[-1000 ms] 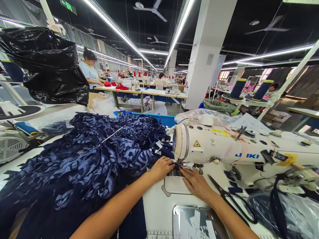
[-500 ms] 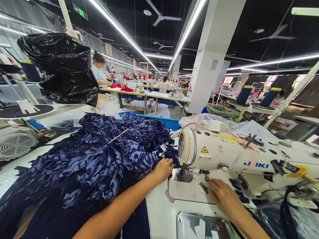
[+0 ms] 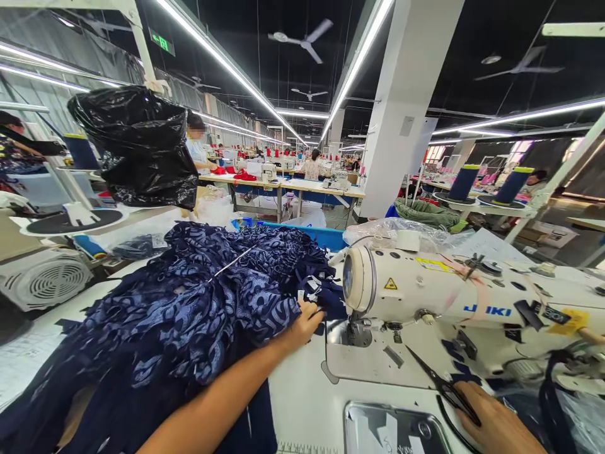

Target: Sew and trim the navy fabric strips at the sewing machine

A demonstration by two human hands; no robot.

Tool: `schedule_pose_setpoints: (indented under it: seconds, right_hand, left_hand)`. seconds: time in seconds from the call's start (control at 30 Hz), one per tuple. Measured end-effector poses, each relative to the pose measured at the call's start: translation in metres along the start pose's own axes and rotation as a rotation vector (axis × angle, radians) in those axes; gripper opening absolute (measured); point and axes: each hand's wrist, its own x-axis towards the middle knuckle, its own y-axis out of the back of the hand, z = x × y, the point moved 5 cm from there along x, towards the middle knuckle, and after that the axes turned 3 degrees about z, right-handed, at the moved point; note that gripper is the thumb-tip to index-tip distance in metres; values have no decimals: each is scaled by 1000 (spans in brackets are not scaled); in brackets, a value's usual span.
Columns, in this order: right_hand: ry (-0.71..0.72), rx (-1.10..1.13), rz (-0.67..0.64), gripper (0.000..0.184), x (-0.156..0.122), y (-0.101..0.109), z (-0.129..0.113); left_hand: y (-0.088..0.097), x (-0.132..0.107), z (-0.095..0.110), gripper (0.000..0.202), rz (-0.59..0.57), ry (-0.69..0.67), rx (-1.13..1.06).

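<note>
My left hand (image 3: 306,325) is closed in a pinch at the right edge of a heap of navy patterned fabric (image 3: 212,315). A small white label (image 3: 301,295) pokes up by its fingertips, and more white tags lie just beyond. On the table at the right, my right hand (image 3: 496,419) has its fingers at the handles of dark scissors (image 3: 437,379), whose blades point away toward the machine. Between the hands stands a white sewing machine (image 3: 425,290); its needle area (image 3: 352,331) holds no visible fabric. A grey strip (image 3: 393,357) lies on its bed plate.
A phone-like silver object (image 3: 394,429) with paper scraps lies at the front. Dark fabric pieces (image 3: 456,356) rest under the machine arm. A black plastic bag (image 3: 137,148) hangs at left, and thread cones (image 3: 463,183) stand at right. Other people work at tables behind.
My right hand has drawn back to the right and nearer me, and the scissors now show beside it. My left hand has shifted slightly left along the fabric. The view has turned a little left.
</note>
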Motion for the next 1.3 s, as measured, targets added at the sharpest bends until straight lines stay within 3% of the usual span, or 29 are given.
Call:
schedule_pose_setpoints:
  seconds: [0.17,0.23,0.37,0.47,0.6,0.87,1.1,1.2,1.3]
  right_hand:
    - [-127,139,-37,24,3,16,-14]
    - [-140,152,17,24,2,27,-22]
    - [-3,-17,169,21,8,53,-65]
    - [122,-121,160,15,25,64,-109]
    - [100,-140,58,16,55,64,-146]
    - [107,-87,-14,25,83,58,-179]
    - [136,-84,-58,15,67,57,-180]
    - [100,-121,-75,15,52,53,-156]
    - [8,-171,-83,18,34,46,-114]
  left_hand:
    - [15,-1,12,30,153,-65,-33]
    - [17,-1,13,30,188,-68,-43]
    - [19,0,14,27,213,-71,-58]
    - [22,0,16,25,233,-79,-64]
    - [26,0,19,25,252,-104,-59]
    - [28,1,21,26,273,-125,-83]
    - [31,-2,14,23,320,21,-197]
    - [38,-5,10,23,379,184,-283]
    - [44,-13,6,20,390,470,-692]
